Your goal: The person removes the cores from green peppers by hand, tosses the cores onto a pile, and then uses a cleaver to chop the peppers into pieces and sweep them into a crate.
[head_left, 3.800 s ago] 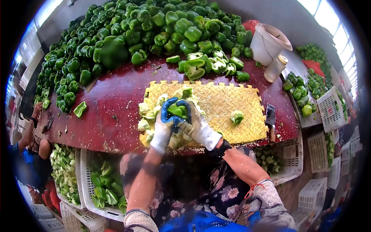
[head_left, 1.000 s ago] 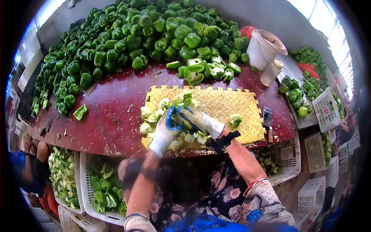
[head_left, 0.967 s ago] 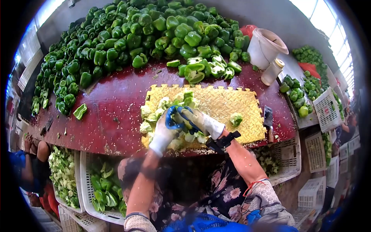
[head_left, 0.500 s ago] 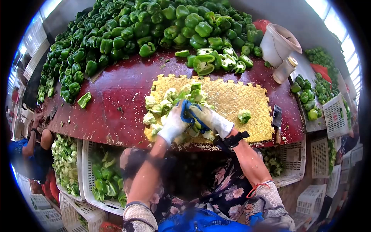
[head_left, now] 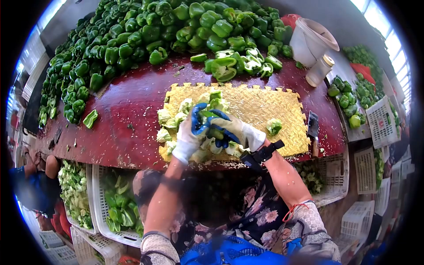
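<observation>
Both of my hands wear white gloves with blue fingers and meet over the left part of the yellow mat (head_left: 256,104). My left hand (head_left: 191,130) curls around a green bell pepper piece (head_left: 206,115). From the other side my right hand (head_left: 236,130) closes on the same pepper, its fingers partly hiding it. Pale green pepper cores (head_left: 165,118) lie heaped around and beneath my hands. A single core (head_left: 274,126) sits apart on the mat's right side.
A large pile of whole green peppers (head_left: 132,39) covers the back of the red table (head_left: 119,110). Halved peppers (head_left: 223,69) lie behind the mat. A knife (head_left: 313,128), jar (head_left: 320,70) and bucket (head_left: 307,44) are at right. A crate (head_left: 100,198) of pepper pieces stands lower left.
My hands have parted slightly and the blue fingers have spread, so more of the green pepper between them shows. The whole view has shifted a little.
</observation>
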Available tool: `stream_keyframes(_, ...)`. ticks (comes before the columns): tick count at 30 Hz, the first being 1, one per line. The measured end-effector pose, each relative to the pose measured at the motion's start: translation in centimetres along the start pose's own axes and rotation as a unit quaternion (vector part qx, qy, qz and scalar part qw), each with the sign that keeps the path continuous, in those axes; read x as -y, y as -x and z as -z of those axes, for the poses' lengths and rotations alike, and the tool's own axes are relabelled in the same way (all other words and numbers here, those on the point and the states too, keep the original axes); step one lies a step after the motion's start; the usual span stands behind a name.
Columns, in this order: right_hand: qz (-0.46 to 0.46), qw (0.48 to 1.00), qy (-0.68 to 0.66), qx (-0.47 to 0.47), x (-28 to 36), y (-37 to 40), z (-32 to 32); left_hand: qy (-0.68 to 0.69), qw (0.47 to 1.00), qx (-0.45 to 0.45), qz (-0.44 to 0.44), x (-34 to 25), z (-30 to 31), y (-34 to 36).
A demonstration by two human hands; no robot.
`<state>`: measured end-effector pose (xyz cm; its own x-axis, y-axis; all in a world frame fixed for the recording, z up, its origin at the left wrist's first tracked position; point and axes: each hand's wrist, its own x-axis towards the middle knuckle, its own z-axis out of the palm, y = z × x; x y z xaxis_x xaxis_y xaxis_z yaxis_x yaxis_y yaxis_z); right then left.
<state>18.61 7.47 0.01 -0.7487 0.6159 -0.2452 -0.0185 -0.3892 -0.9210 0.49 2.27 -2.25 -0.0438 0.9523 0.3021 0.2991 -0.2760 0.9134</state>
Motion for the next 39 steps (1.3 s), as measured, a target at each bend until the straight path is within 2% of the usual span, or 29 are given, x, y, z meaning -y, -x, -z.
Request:
stream_keyframes(2, 0.0, 0.999, -0.042, 0.005, 0.5, 0.5, -0.3, 0.099, 0.991, 0.024, 0.09, -0.4, 0.4, 0.3)
stream_keyframes(3, 0.0, 0.996, -0.083, 0.013, 0.6, 0.6, -0.3, 0.141, 0.989, 0.0, 0.043, -0.4, 0.4, 0.1)
stream_keyframes(4, -0.07, 0.988, -0.132, 0.034, 0.4, 0.9, 1.3, 0.254, 0.963, -0.026, 0.085, -0.4, 0.7, 0.2)
stream_keyframes(5, -0.07, 0.988, -0.133, 0.031, -0.1, 1.2, 1.5, 0.363, 0.922, -0.051, 0.125, -0.4, 1.0, 0.3)
stream_keyframes(7, 0.013, 0.989, -0.137, 0.051, -0.2, 2.0, 0.7, 0.405, 0.908, -0.012, 0.105, 0.6, 1.6, -0.2)
stream_keyframes(8, 0.028, 0.989, -0.135, 0.048, -2.4, 1.4, 2.0, 0.389, 0.912, 0.003, 0.128, 0.5, 1.8, -0.2)
stream_keyframes(9, 0.028, 0.989, -0.135, 0.048, -1.5, 1.7, 1.4, 0.372, 0.915, 0.018, 0.152, 0.3, 1.9, -0.2)
stream_keyframes(10, -0.007, 0.993, -0.119, 0.0, 0.4, 2.2, 0.1, 0.342, 0.925, 0.033, 0.16, -0.5, 1.7, -0.1)
stream_keyframes(11, -0.042, 0.993, -0.104, -0.048, 1.5, 2.3, -0.6, 0.244, 0.956, 0.041, 0.159, -1.2, 1.3, -0.2)
stream_keyframes(12, -0.067, 0.997, -0.029, -0.039, 1.8, 1.7, -0.4, 0.119, 0.99, 0.021, 0.071, -0.8, 0.5, -0.1)
stream_keyframes(13, -0.068, 0.997, -0.029, -0.038, 1.7, 1.6, -0.8, -0.008, 1.0, 0.0, -0.017, -0.3, -0.1, 0.0)
stream_keyframes(15, -0.071, 0.977, 0.182, -0.08, 1.2, 1.5, -2.4, -0.131, 0.991, -0.013, 0.007, 1.5, -0.6, 0.1)
stream_keyframes(16, 0.068, 0.941, 0.317, -0.091, -1.9, -0.1, -1.1, -0.167, 0.985, -0.022, 0.032, 2.3, -1.0, 0.2)
stream_keyframes(17, 0.07, 0.944, 0.308, -0.095, -2.5, -0.3, -1.1, -0.203, 0.977, -0.03, 0.059, 2.8, -1.3, 0.5)
stream_keyframes(18, 0.024, 0.959, 0.264, -0.097, -2.4, -0.1, -1.1, -0.235, 0.97, -0.032, 0.047, 2.9, -1.3, 0.7)
stream_keyframes(20, -0.032, 0.982, 0.174, -0.067, -1.0, 0.7, -1.4, -0.174, 0.984, -0.037, 0.026, 1.7, -1.1, 0.5)
stream_keyframes(22, 0.009, 0.993, 0.113, -0.03, -1.3, 0.8, -0.8, -0.142, 0.989, -0.04, 0.025, 1.0, -0.8, 0.7)
stream_keyframes(24, 0.008, 0.996, 0.093, -0.01, -1.4, 0.8, 0.4, 0.051, 0.998, -0.014, 0.03, 0.6, -0.5, 0.9)
stream_keyframes(25, -0.016, 0.998, 0.057, 0.012, -1.3, 0.9, 0.8, 0.051, 0.998, -0.014, 0.03, 0.4, -0.3, 0.9)
stream_keyframes(27, -0.039, 0.999, 0.022, 0.031, -0.8, 1.3, 1.1, 0.24, 0.963, 0.002, 0.121, -0.2, 0.0, 1.0)
stream_keyframes(29, -0.043, 0.997, -0.046, 0.051, 0.1, 2.2, 1.1, 0.292, 0.944, 0.006, 0.151, -1.0, 0.2, 1.1)
stream_keyframes(31, -0.047, 0.996, -0.072, 0.039, 2.3, 3.3, -0.5, 0.368, 0.92, -0.018, 0.131, -0.3, 0.2, 0.7)
stream_keyframes(33, -0.006, 0.983, -0.182, 0.033, 2.7, 3.8, -0.8, 0.496, 0.86, -0.045, 0.106, -0.3, 0.7, 0.4)
stream_keyframes(34, -0.052, 0.988, -0.127, -0.073, 2.3, 3.3, -0.9, 0.541, 0.833, -0.063, 0.104, -0.3, 1.0, 0.4)
stream_keyframes(35, -0.051, 0.988, -0.127, -0.076, 2.4, 3.3, -0.9, 0.583, 0.803, -0.079, 0.1, -0.3, 1.4, 0.2)
stream_keyframes(36, -0.039, 0.992, -0.089, -0.081, 2.6, 3.3, -0.9, 0.584, 0.798, -0.117, 0.09, 1.0, 1.4, -0.3)
stream_keyframes(37, -0.027, 0.995, -0.051, -0.085, 2.8, 3.2, -1.0, 0.548, 0.824, -0.106, 0.097, 1.6, 2.2, 0.2)
stream_keyframes(38, 0.02, 0.986, -0.061, -0.154, 3.1, 2.8, -1.5, 0.522, 0.83, -0.152, 0.122, 2.7, 1.8, 0.4)
stream_keyframes(39, 0.008, 0.99, -0.08, -0.119, 3.6, 2.5, -0.5, 0.496, 0.834, -0.194, 0.146, 3.7, 1.0, 0.6)
